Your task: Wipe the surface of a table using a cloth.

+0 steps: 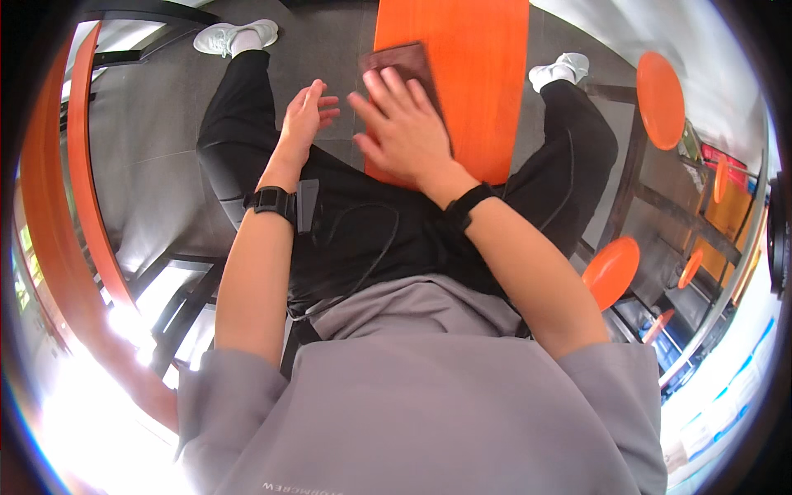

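My right hand (405, 127) lies flat, fingers spread, on a dark brown folded cloth (411, 59) at the left edge of an orange bench (479, 80) between my legs. One corner of the cloth juts out past that edge, and the hand hides much of its middle. To the left, my left hand (306, 117) hovers over the grey floor with its fingers apart and nothing in it. Black bands circle both wrists.
Orange round stools (661, 100) on dark metal frames stand at the right. Long orange boards (93, 173) with dark supports run along the left side. My feet in white shoes (560, 71) rest on the dark tiled floor (148, 117). A cable crosses my lap.
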A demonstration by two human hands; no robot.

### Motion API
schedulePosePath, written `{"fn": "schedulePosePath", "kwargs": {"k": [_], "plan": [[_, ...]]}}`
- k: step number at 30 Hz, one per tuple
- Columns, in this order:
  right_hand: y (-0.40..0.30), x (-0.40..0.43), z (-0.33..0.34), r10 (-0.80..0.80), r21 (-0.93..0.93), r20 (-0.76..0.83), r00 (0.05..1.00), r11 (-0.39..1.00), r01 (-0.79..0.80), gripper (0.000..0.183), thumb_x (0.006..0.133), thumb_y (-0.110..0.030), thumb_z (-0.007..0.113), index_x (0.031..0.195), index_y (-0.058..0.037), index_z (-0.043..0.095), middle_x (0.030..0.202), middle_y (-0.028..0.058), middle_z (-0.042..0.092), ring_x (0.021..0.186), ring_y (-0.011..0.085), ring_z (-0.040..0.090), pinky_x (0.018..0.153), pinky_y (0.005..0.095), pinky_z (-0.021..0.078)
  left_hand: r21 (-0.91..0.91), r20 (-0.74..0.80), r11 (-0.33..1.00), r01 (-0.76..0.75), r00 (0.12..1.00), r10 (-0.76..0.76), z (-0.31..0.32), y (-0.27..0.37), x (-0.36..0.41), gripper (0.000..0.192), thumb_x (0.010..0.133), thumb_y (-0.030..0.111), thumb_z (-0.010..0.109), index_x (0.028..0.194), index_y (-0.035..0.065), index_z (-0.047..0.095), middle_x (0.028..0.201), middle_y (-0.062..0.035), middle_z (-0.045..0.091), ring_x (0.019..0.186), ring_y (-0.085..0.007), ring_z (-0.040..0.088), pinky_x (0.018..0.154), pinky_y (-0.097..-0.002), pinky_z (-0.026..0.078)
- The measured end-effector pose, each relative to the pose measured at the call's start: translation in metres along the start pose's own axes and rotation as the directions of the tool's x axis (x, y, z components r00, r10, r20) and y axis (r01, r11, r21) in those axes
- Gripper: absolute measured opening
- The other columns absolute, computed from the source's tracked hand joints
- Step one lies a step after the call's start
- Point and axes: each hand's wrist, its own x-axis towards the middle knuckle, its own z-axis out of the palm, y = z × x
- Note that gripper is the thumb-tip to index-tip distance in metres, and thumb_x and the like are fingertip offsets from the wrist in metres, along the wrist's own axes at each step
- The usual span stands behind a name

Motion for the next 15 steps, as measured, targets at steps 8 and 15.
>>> {"fn": "schedulePosePath", "kwargs": {"k": [8, 15], "plan": [[-0.008, 0.0, 0.008, -0.025, 0.048, 0.048, 0.999, 0.999, 0.023, 0.05, 0.089, -0.034, 0.066, 0.134, -0.014, 0.06, 0.149, 0.0073, 0.049, 0.143, 0.0253, 0.039, 0.117, 0.0447, 0.0309, -0.063, 0.024, 0.998, -0.005, 1.0, 0.007, 0.01, -0.002, 0.004, 0.049, 0.104, 0.048, 0.048, 0.13, 0.007, 0.058, 0.116, -0.0109, 0.068, 0.102, -0.0199, 0.065, 0.091, -0.0341, 0.05], [0.042, -0.031, -0.032, 0.256, 0.367, -0.239, 0.937, 0.917, -0.157, 0.037, 0.088, -0.015, 0.068, 0.124, -0.0062, 0.063, 0.132, 0.0147, 0.06, 0.123, 0.0298, 0.057, 0.102, 0.0421, 0.0462, 0.062, 0.086, 0.998, -0.014, 0.996, 0.008, 0.032, 0.016, 0.0, 0.052, 0.105, 0.049, 0.044, 0.132, 0.0066, 0.057, 0.12, -0.0127, 0.066, 0.105, -0.0223, 0.065, 0.093, -0.0355, 0.049]]}}
